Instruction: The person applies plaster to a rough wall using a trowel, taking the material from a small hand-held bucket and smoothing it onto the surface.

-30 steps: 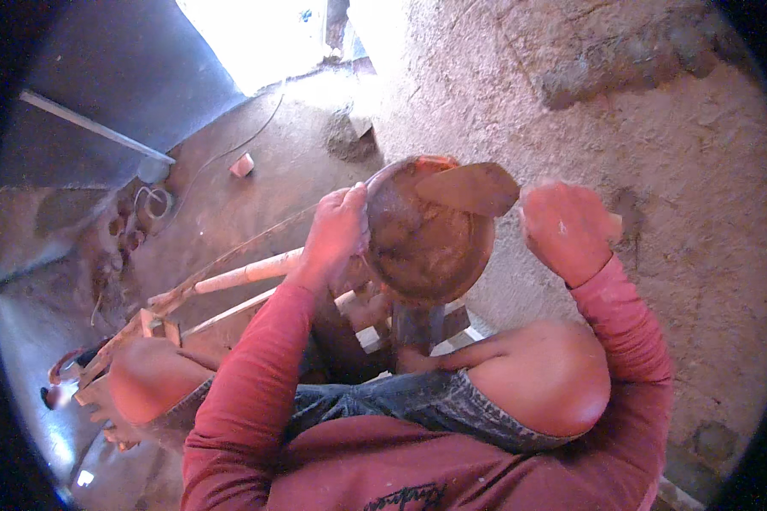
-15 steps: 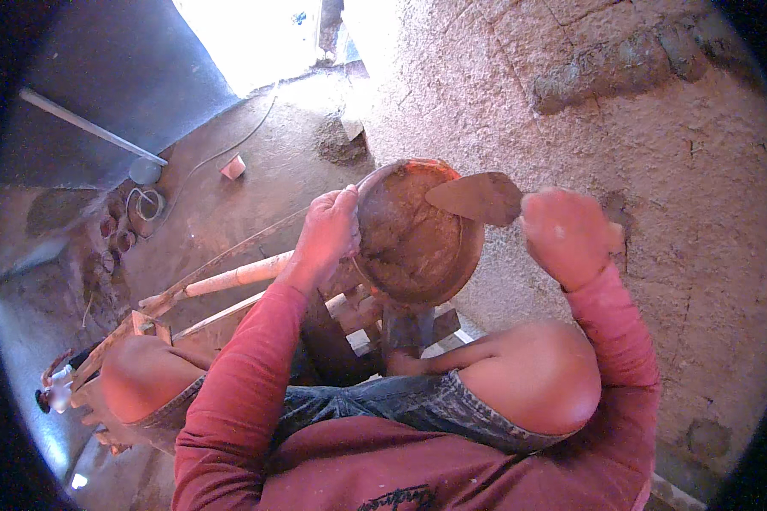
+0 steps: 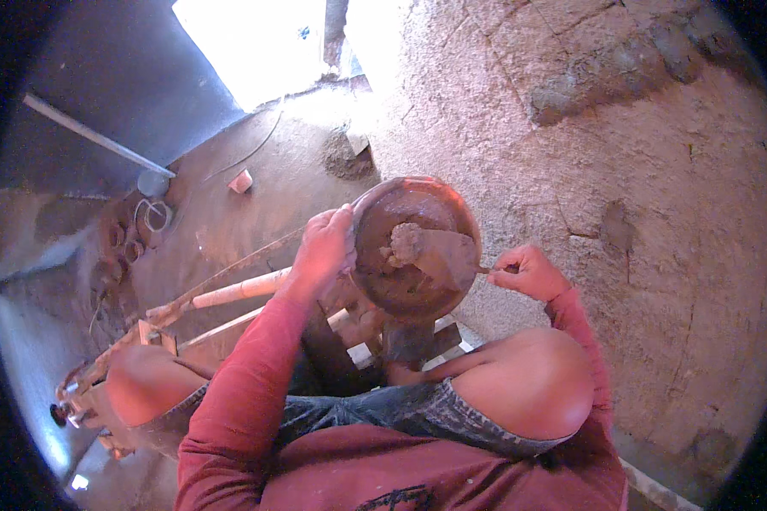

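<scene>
A round bucket [image 3: 377, 294] with wet brown mortar in it is in front of my knees. My left hand [image 3: 325, 249] is closed on the left side of its rim. In my right hand [image 3: 530, 272], just past the bucket's right edge, I grip a trowel [image 3: 452, 258] by its handle. The blade reaches over the right rim into the bucket. A lump of mortar [image 3: 406, 244] sits at the blade's tip. How deep the blade goes into the bucket I cannot tell.
Rough plastered wall [image 3: 520, 153] with cracks rises on the right. Beneath me are wooden scaffold pieces, with a pole [image 3: 239, 289] running left. Far below, a small pink container [image 3: 240, 181] and a white bucket [image 3: 152, 182] stand on the floor. Another person [image 3: 66, 407] appears at lower left.
My right hand has come down and turned. The trowel has moved from the right rim into the bucket, and a mortar lump now shows at its tip. My left hand stays on the rim.
</scene>
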`<state>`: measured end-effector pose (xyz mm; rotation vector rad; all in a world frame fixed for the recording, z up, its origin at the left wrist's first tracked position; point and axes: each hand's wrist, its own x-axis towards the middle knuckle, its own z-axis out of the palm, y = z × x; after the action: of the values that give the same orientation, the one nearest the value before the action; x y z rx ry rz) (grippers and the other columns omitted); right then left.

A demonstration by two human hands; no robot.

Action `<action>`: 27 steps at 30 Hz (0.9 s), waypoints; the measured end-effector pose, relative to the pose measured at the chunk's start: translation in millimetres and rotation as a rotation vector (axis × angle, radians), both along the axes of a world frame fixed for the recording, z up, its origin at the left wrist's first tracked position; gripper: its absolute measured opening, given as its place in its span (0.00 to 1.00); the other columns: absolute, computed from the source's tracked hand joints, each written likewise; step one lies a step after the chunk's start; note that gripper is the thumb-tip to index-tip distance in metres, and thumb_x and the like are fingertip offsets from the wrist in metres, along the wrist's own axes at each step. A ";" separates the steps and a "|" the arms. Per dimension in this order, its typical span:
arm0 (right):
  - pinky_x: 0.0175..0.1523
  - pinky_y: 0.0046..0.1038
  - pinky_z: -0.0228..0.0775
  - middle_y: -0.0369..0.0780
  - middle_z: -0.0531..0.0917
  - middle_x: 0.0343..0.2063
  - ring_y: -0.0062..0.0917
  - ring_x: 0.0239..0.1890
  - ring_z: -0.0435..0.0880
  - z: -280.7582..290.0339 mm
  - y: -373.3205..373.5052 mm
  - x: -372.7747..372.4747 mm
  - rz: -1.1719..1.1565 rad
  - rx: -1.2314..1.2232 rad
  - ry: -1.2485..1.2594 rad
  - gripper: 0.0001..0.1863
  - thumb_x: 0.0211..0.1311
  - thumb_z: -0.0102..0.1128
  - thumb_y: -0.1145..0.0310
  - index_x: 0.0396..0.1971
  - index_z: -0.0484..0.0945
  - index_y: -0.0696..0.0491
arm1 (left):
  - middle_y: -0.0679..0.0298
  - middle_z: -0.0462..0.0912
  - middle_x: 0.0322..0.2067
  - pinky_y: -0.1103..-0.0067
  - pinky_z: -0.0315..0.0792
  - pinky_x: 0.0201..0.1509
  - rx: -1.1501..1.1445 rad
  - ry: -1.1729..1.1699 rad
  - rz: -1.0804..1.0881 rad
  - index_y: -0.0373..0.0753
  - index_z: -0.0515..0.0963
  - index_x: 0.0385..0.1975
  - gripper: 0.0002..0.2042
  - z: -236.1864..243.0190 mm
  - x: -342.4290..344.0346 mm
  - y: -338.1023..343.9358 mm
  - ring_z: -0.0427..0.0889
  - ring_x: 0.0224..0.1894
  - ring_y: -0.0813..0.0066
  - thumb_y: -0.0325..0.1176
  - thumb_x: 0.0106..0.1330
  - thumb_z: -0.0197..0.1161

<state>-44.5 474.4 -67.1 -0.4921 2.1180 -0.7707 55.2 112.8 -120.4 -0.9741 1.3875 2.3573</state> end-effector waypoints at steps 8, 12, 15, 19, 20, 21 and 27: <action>0.26 0.24 0.57 0.29 0.72 0.17 0.12 0.22 0.65 52.5 -29.8 -20.7 -0.115 -0.038 0.299 0.11 0.59 0.74 0.65 0.25 0.83 0.57 | 0.74 0.65 0.19 0.79 0.57 0.20 -0.092 0.037 -0.073 0.44 0.68 0.29 0.14 5.9 -1.6 -1.9 0.62 0.16 0.82 0.43 0.79 0.51; 0.28 0.29 0.62 0.34 0.72 0.14 0.16 0.21 0.66 83.7 -68.5 -50.4 -0.008 -0.110 0.343 0.16 0.62 0.69 0.60 0.24 0.79 0.59 | 0.67 0.81 0.36 0.76 0.71 0.43 -0.301 -0.052 -0.142 0.34 0.82 0.40 0.18 -0.5 3.4 -9.0 0.75 0.35 0.78 0.45 0.76 0.53; 0.29 0.26 0.65 0.31 0.77 0.18 0.17 0.22 0.70 71.2 -81.3 -66.1 -0.099 -0.327 -0.011 0.13 0.64 0.68 0.63 0.27 0.81 0.57 | 0.66 0.81 0.37 0.76 0.72 0.43 -0.266 -0.081 -0.150 0.35 0.82 0.41 0.18 -2.8 5.5 -14.7 0.76 0.35 0.78 0.45 0.76 0.53; 0.27 0.21 0.67 0.32 0.79 0.23 0.16 0.24 0.76 20.6 -49.8 -98.8 -0.461 -0.411 -0.255 0.09 0.62 0.69 0.65 0.34 0.82 0.54 | 0.72 0.68 0.22 0.79 0.61 0.23 -0.218 -0.034 -0.071 0.43 0.71 0.31 0.14 15.7 0.8 -6.5 0.64 0.20 0.82 0.44 0.78 0.52; 0.27 0.21 0.68 0.32 0.80 0.24 0.16 0.24 0.77 3.9 -20.7 -118.8 -0.549 -0.373 -0.162 0.09 0.62 0.69 0.64 0.34 0.82 0.54 | 0.74 0.65 0.19 0.79 0.58 0.19 -0.175 -0.009 -0.068 0.45 0.68 0.28 0.14 16.3 -1.9 -1.8 0.61 0.16 0.83 0.43 0.79 0.52; 0.27 0.21 0.68 0.33 0.80 0.25 0.16 0.25 0.77 -4.9 9.1 -136.4 -0.638 -0.333 -0.073 0.10 0.63 0.69 0.63 0.34 0.81 0.53 | 0.75 0.62 0.16 0.80 0.55 0.15 -0.132 0.011 -0.063 0.47 0.66 0.26 0.15 15.4 -3.8 2.0 0.58 0.12 0.83 0.42 0.79 0.51; 0.28 0.21 0.68 0.31 0.79 0.22 0.18 0.23 0.77 143.1 25.2 -159.7 -0.804 -0.364 0.394 0.13 0.68 0.64 0.58 0.34 0.81 0.53 | 0.75 0.62 0.15 0.80 0.56 0.15 -0.100 0.046 -0.075 0.46 0.66 0.26 0.15 3.2 0.2 -4.9 0.59 0.12 0.83 0.42 0.79 0.51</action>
<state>-204.1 499.6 76.0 0.0696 2.5674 -1.6373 55.4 107.9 -117.3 -0.8822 1.5447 2.2893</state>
